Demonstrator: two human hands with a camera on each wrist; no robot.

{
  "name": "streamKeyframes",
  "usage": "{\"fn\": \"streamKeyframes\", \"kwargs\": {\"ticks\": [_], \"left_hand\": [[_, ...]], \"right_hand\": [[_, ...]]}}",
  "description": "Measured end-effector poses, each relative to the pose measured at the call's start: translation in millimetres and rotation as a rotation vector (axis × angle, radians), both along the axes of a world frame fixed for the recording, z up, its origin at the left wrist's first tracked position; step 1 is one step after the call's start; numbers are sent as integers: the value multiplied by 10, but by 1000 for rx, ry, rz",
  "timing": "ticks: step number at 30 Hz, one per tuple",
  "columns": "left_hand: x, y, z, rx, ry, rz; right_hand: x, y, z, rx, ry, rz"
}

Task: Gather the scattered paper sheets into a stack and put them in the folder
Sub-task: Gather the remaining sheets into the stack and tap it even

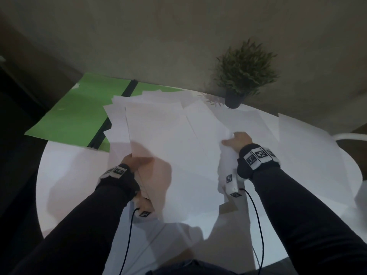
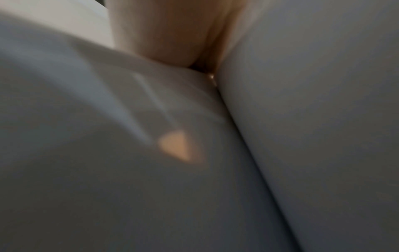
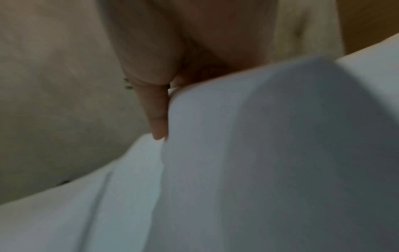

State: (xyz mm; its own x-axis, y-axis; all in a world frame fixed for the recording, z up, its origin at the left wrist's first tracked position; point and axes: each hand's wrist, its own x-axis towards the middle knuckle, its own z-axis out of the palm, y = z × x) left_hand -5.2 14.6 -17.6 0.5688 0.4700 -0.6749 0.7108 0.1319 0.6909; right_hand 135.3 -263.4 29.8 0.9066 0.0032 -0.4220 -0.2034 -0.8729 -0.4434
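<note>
The sheets [image 1: 168,135] are plain white on a white table [image 1: 65,175], and the folder [image 1: 79,110] is bright green with a black spine. The plant [image 1: 245,64] is dark green in a black pot [image 1: 234,99]; the sleeves [image 1: 297,215] are black.

Both my arms are in long black sleeves [image 1: 297,211] running down to the wrists. Each wrist carries a black band [image 1: 256,161] fitted with white blocks printed with black square marker patterns [image 1: 260,153]. A small white camera unit [image 1: 231,183] hangs under each wrist, also tagged with markers, and a thin black cable [image 1: 258,225] trails from each back toward my body.
</note>
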Motion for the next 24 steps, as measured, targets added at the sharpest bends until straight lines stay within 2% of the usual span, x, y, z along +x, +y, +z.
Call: {"fn": "streamKeyframes", "kwargs": {"ticks": [4, 7, 10, 12, 14, 17, 21, 24], "left_hand": [[-7, -6, 9, 4, -15, -7], [-4, -12, 8, 17, -10, -16], [-19, -23, 39, 25, 0, -16], [-28, -29, 65, 8, -8, -14], [-30, -41, 81, -3, -3, -10], [-17, -44, 100, -38, -38, 37], [2, 44, -18, -245, -34, 181], [-8, 25, 19, -257, -42, 159]], "right_hand": [[32, 284, 572, 255, -340, 21], [-30, 406, 1086, 703, -543, 1], [-120, 440, 1373, 1242, -501, -62], [-123, 454, 1276, 1471, -354, -177], [-147, 496, 992, 1380, -199, -286], [-274, 550, 462, 1033, -20, -349], [-475, 594, -38, 491, 22, -112], [-600, 641, -208, 435, 55, -81]]}}
